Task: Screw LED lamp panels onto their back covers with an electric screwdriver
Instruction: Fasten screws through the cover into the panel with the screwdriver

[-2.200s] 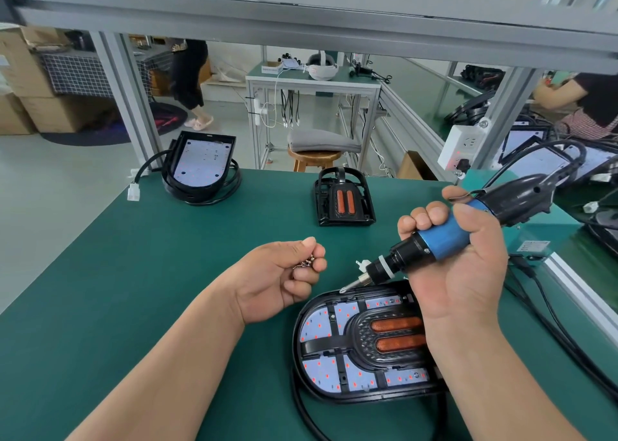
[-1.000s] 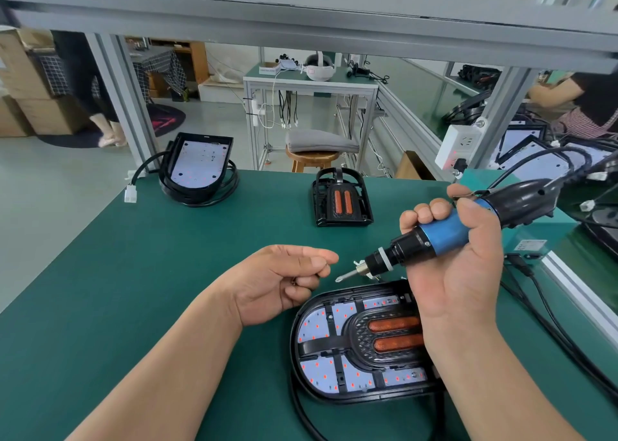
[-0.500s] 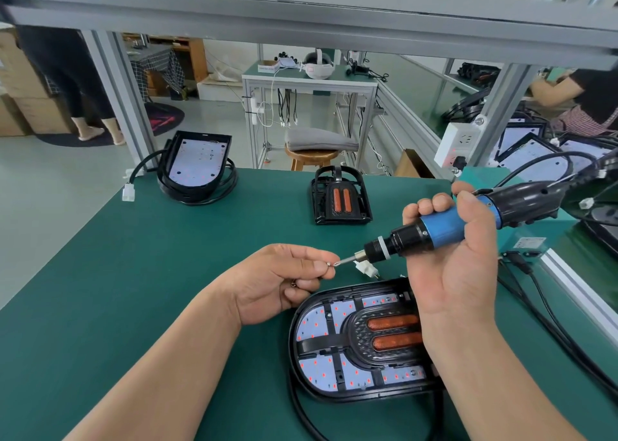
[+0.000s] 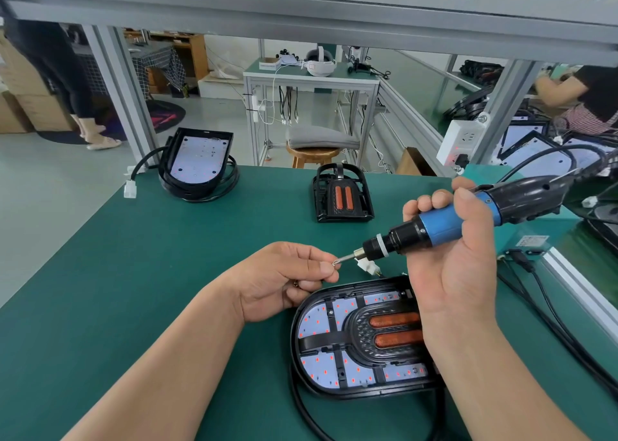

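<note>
LED lamp panel (image 4: pixel 334 350) is laid flat on the green bench (image 4: pixel 133 273), partly hidden under the right wrist. Up top, the electric screwdriver (image 4: pixel 448 223) is gripped by the right hand (image 4: pixel 458 273), fingers wrapped round it, and a tiny screw (image 4: pixel 335 262) is pinched against the bit tip by the left hand (image 4: pixel 281 280).

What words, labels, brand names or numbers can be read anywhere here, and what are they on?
Nothing here can be read for certain.
White label on the teal box: printed lines, too small and blurred to read.
White carton on the far table: any print is too small to read.
Electric screwdriver: no legible marking.
Lamp panel: no writing visible.
</note>
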Demonstrator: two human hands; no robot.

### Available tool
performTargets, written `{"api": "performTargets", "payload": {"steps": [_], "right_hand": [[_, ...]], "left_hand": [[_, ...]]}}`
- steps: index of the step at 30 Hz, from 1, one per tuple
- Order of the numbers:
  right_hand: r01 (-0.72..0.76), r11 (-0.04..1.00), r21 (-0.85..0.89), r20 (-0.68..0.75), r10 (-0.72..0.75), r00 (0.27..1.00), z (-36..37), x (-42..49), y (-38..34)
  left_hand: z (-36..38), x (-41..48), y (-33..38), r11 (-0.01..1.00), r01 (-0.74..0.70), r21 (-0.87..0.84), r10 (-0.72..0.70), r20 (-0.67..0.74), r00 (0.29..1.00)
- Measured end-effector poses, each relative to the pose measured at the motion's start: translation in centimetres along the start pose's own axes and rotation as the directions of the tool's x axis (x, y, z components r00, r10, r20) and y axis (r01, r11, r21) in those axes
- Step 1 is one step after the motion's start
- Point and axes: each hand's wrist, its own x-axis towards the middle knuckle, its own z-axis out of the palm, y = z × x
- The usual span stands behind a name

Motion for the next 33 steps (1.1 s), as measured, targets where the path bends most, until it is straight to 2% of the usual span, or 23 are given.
{"api": "performTargets", "payload": {"steps": [15,25,33], "right_hand": [[-0.010,1.000,-0.022,0.032,0.011,0.999,-0.11,0.15,-0.18],[-0.012,1.000,-0.006,0.054,0.012,0.998,0.01,0.03,0.09],[-0.003,1.000,-0.005,0.014,0.003,1.000,0.03,0.08,-0.05]], "left_hand": [[0.58,-0.40,0.44,0.986,0.015,0.165,-0.018,0.020,1.000],[0.27,-0.14,0.22,0.988,0.008,0.153,-0.009,0.010,1.000],[-0.01,-0.07,0.03,0.989,0.003,0.150,-0.006,0.018,1.000]]}}
